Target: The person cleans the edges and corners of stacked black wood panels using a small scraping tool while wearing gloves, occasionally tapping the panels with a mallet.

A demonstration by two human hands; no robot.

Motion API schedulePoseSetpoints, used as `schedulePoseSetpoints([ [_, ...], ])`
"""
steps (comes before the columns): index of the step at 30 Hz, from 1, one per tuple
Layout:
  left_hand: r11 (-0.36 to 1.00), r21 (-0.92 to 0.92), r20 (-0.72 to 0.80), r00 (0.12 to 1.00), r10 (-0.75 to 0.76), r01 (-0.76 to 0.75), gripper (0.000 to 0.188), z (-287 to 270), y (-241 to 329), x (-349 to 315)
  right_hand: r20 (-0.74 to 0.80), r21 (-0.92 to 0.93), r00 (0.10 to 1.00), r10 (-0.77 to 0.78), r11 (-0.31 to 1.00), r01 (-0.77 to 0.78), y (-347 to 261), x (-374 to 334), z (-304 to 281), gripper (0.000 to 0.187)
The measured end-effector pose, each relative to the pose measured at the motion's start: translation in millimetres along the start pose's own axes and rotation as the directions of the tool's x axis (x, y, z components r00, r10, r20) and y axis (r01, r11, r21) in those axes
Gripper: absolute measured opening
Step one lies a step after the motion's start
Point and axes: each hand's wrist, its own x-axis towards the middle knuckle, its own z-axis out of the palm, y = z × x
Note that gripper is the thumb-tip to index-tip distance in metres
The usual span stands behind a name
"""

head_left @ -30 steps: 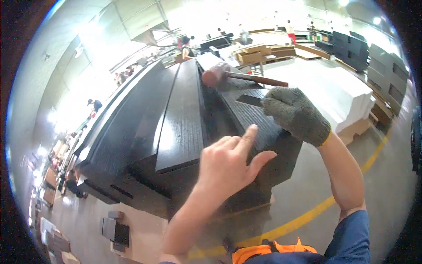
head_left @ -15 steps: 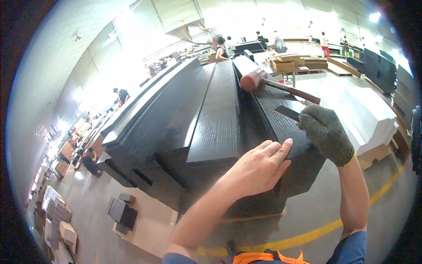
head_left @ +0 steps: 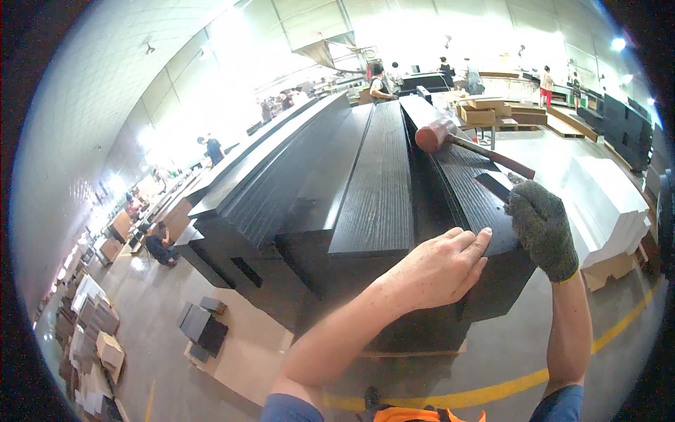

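"Black board, with lines in its wood! Where is it?"

"From the head view, it lies on the right side of the dark heap, in front of the person. More black boards are to its left."

"What are the hands doing?"

"The left hand is bare. Its pointing finger is stretched out, with the tip at the board's near end. The other fingers are bent and the thumb sticks out apart. I see nothing in it. The right hand is gloved and squeezed around one end of a flat dark strip."

"Is the strip touching the board?"

"I can't tell. It's over the board, near the mallet. Nobody is holding the mallet. It just lies there across the board."

"So how much is done?"

"The board is up on top and the strip is in hand, so that bit is done. I'd guess this board isn't finished, since both hands are at it. I can't count how many boards are left."
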Motion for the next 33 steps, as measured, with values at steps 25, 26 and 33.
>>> schedulePoseSetpoints([
  [25,0.945,-0.026,0.548,0.795,-0.261,0.327,0.05,-24,-102,114,-0.294,-0.013,0.95,0.103,0.994,-0.112,2,-13,-13,0.021],
  [26,0.946,-0.034,0.552,0.796,-0.251,0.322,0.05,-25,-100,116,-0.302,-0.374,0.948,-0.099,0.927,-0.022,-5,-19,-13,0.025],
  [33,0.923,-0.144,0.521,0.82,-0.236,0.357,0.053,-16,-113,109,-0.351,-0.183,0.935,0.044,0.976,-0.115,-19,-109,29,0.033],
])
